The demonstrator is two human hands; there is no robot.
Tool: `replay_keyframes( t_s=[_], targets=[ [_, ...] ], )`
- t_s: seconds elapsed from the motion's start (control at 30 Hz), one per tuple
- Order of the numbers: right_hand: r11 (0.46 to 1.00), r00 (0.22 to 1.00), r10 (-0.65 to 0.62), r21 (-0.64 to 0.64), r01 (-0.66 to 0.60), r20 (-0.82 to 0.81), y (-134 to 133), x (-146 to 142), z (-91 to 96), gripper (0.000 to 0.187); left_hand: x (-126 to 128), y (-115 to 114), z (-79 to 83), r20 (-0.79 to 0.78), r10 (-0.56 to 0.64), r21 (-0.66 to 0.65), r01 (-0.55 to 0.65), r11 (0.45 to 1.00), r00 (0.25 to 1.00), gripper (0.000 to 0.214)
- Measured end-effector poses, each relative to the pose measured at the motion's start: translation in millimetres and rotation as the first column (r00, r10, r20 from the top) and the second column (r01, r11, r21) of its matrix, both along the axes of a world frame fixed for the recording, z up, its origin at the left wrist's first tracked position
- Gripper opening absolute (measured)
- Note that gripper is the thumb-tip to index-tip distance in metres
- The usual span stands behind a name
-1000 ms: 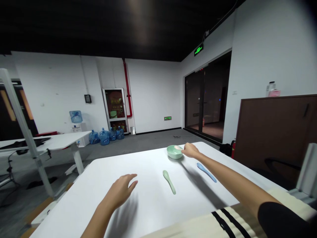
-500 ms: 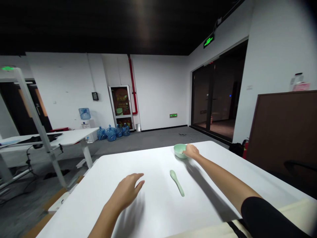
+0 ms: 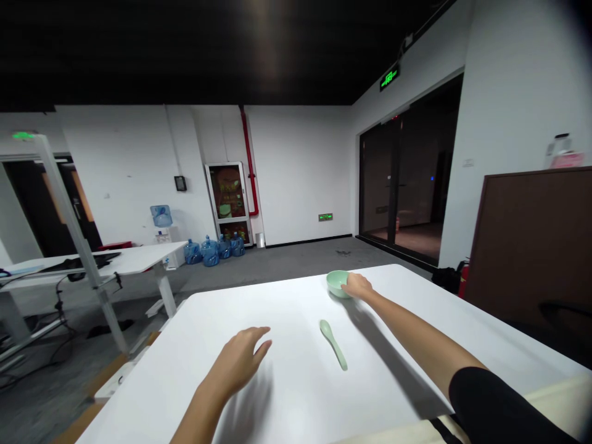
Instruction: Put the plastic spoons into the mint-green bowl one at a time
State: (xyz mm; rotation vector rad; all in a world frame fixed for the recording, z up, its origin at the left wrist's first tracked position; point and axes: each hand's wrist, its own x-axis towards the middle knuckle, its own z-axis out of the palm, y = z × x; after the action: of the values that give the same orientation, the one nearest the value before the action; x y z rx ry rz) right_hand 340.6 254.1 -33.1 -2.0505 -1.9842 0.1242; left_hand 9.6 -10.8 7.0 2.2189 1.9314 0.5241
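My right hand (image 3: 358, 285) rests at the right rim of a pale green bowl (image 3: 337, 282), its fingers curled against it. The bowl stands near the far edge of the white table (image 3: 287, 317). A pale green plastic spoon (image 3: 333, 344) lies on the table, bowl end toward the far edge, between my hands and touching neither. My left hand (image 3: 240, 356) hovers open over the table, fingers apart, holding nothing. The bowl's inside is mostly hidden by my hand and the viewing angle.
A brown cabinet (image 3: 531, 246) stands to the right, with a red fire extinguisher (image 3: 463, 280) beside it. Glass doors (image 3: 398, 179) fill the right wall. Blue water jugs (image 3: 208, 251) sit on the far floor. A white desk (image 3: 115, 262) and metal post (image 3: 78, 240) stand left.
The blue spoon seen a second ago no longer shows; my right forearm may cover it. The view has shifted, moving the scene rightward. My right hand stays at the bowl.
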Motion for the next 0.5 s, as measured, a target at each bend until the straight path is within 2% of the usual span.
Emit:
replay_keyframes(
  t_s=[0.13,0.23,0.4,0.5],
  targets=[
    [1.0,1.0,-0.007,0.006,0.007,0.02,-3.4,2.3,3.5,0.034,0.2,-0.6,0.7,-0.007,0.009,-0.011,-0.009,1.0,1.0,0.051],
    [0.999,1.0,0.008,0.032,-0.008,0.004,-15.6,9.8,14.2,0.037,-0.5,0.0,-0.1,-0.01,0.011,-0.011,-0.011,1.0,1.0,0.052],
    [0.993,0.995,0.089,0.085,-0.086,-0.039,-55.5,29.3,37.0,0.048,-4.0,2.5,-5.0,-0.018,-0.011,0.018,0.012,1.0,1.0,0.053],
    [0.986,0.988,0.14,0.101,-0.134,-0.058,-84.9,42.8,42.4,0.057,-4.5,3.5,-6.2,-0.029,-0.018,0.029,0.019,0.999,0.999,0.054]
  ],
)
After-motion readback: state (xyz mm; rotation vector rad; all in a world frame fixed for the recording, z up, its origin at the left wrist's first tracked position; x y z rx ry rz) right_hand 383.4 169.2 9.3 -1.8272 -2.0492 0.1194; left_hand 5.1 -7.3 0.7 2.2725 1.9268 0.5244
